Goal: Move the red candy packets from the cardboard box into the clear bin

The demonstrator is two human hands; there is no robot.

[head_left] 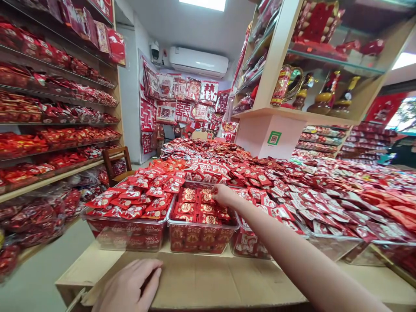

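Note:
My right hand [224,195] reaches into the middle clear plastic bin [201,226], its fingers bent and closed at the edge of a small red packet [206,196] with gold print. Similar packets [187,208] lie in neat rows in this bin. Below and to the left, my left hand [130,286] rests near the front edge on a flattened cardboard sheet [201,277]. Its fingers are loosely stretched, the thumb stands apart, and it holds nothing.
A bin heaped with red packets [136,190] stands left of the middle one; further bins [334,242] line the right. Beyond are piled packets. Stocked shelves [58,123] run along the left, near a wooden chair [117,162]. A display cabinet [273,56] overhangs the table at right.

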